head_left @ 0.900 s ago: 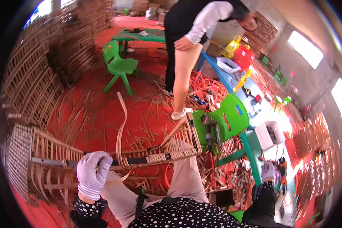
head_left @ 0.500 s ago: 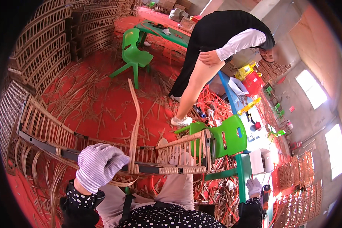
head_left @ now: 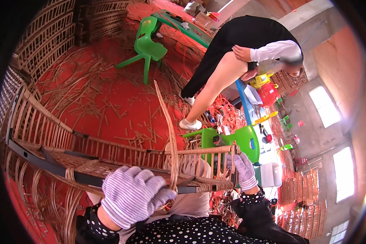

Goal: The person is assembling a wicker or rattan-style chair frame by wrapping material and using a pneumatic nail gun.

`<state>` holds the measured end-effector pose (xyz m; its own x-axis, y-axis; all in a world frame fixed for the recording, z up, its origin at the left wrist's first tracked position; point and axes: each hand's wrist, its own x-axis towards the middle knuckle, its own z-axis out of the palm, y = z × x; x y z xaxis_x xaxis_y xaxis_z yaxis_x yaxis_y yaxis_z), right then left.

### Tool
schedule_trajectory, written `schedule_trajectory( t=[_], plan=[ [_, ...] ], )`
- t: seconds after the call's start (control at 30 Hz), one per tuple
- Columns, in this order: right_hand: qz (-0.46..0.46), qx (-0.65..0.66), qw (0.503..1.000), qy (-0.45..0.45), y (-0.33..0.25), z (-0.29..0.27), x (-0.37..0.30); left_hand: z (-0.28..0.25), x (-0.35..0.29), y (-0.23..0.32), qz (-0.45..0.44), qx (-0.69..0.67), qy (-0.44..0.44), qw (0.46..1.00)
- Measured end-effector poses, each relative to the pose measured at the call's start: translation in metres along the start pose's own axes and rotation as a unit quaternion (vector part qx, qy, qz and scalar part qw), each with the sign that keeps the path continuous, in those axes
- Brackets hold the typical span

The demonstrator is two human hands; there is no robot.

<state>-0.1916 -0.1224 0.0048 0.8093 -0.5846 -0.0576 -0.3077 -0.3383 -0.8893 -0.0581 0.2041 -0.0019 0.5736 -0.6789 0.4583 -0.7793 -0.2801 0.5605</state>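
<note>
A long wicker basket frame with dark metal edges and upright slats lies across my lap, running from far left to right of centre. A flat wicker strip sticks up from its near edge, bending slightly leftward at the tip. My left hand, in a striped white glove, is closed at the foot of that strip; its thumb and fingertips meet there, partly hidden. At the basket's right end, my right hand, in a matching glove, grips the corner post, some fingers hidden behind it.
Cut wicker scraps litter the red floor. A green chair stands ahead, another green chair near my right hand. A bending person is beside the blue table. Stacked wicker frames rise on the left.
My right hand has moved from the green table at the right onto the basket's right end. My left hand and the strip have shifted right. The person ahead has shifted slightly.
</note>
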Motion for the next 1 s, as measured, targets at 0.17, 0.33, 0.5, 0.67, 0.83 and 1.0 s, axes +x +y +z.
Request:
schedule_trajectory(
  t=[0.17, 0.33, 0.5, 0.67, 0.83, 1.0],
  plan=[
    [-0.022, -0.1, 0.991, 0.081, -0.001, 0.016, 0.006, 0.0, -0.002, -0.009, 0.028, -0.005, -0.014, 0.999],
    [-0.032, -0.126, 0.989, 0.072, -0.005, 0.018, 0.014, 0.003, 0.001, -0.015, 0.038, -0.022, 0.002, 0.999],
    [-0.045, -0.161, 0.983, 0.078, -0.004, 0.017, 0.022, 0.004, 0.007, -0.019, 0.041, -0.025, -0.005, 0.999],
    [-0.026, -0.157, 0.983, 0.094, -0.001, 0.017, 0.028, 0.004, 0.01, -0.022, 0.035, -0.031, -0.006, 0.999],
    [-0.039, -0.162, 0.981, 0.101, -0.001, 0.019, 0.027, 0.001, 0.012, -0.02, 0.022, -0.046, 0.004, 0.999],
    [-0.142, -0.209, 0.96, 0.119, 0.002, 0.019, 0.022, -0.002, 0.01, -0.015, 0.018, -0.033, 0.01, 0.999]
  ],
)
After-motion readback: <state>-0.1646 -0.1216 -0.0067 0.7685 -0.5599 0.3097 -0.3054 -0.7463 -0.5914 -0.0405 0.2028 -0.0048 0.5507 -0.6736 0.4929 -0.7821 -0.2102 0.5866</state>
